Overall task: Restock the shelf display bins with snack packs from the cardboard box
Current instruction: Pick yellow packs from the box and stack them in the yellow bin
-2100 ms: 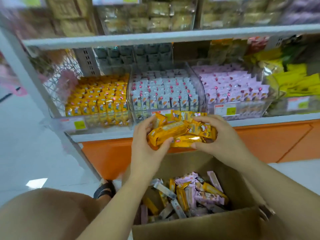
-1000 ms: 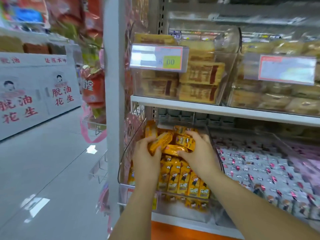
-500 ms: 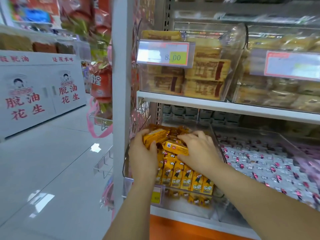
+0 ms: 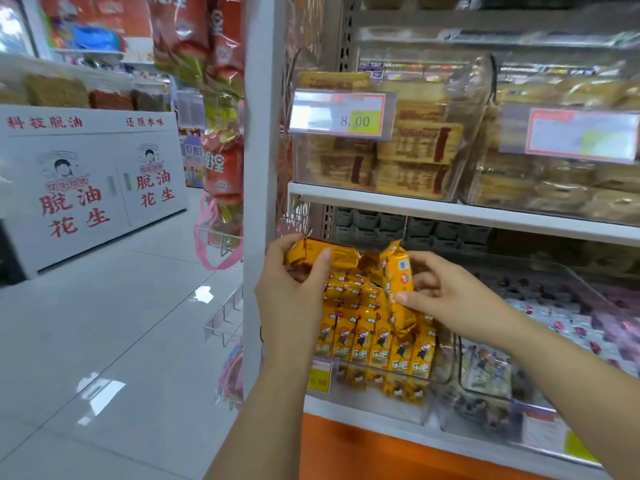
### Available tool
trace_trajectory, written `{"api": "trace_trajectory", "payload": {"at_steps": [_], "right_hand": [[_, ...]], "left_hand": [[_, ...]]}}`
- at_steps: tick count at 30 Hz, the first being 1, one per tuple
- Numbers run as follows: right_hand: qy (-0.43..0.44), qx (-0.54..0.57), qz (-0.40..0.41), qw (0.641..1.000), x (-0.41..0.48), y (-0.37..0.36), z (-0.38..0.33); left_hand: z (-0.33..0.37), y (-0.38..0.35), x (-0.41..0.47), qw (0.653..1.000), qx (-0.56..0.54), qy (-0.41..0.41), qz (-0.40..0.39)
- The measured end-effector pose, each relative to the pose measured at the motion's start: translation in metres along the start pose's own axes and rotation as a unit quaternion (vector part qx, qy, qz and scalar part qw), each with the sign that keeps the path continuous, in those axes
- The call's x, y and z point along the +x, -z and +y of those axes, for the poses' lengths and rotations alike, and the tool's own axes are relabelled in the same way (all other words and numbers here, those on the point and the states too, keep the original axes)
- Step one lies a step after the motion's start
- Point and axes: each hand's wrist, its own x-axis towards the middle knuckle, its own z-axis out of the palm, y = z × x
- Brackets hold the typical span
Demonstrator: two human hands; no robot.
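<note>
Both hands work over the clear display bin (image 4: pixel 433 377) at the left end of the lower shelf, which is filled with rows of yellow snack packs (image 4: pixel 377 344). My left hand (image 4: pixel 294 296) grips a yellow pack (image 4: pixel 341 256) lying flat above the back of the bin. My right hand (image 4: pixel 450 292) pinches another yellow pack (image 4: pixel 396 271), held upright over the rows. The cardboard box is out of view.
A white shelf post (image 4: pixel 263 133) stands just left of my left hand. The upper shelf edge (image 4: pixel 450 211) runs right above the bin, carrying clear bins of brown packs (image 4: pixel 408 147). To the right lies a bin of white and pink packs (image 4: pixel 568 323). Open aisle floor (image 4: pixel 104 341) lies left.
The hands were pressed together on a bunch of yellow packs in the bin. They have drawn apart, each holding one pack, the right one lifted upright. The view has shifted slightly closer.
</note>
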Motion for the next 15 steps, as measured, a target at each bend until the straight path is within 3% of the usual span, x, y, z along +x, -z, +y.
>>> {"api": "trace_trajectory", "payload": {"at_steps": [8,15], "right_hand": [[-0.032,0.125,-0.046,0.991,-0.033,0.013,-0.001],[-0.064,0.19,-0.047,0.979,-0.039,0.021,0.006]], "left_hand": [[0.001,-0.009,-0.017,0.989,0.065,0.074,-0.109],[-0.006,-0.021,-0.021,0.978,0.076,0.082,-0.177]]}}
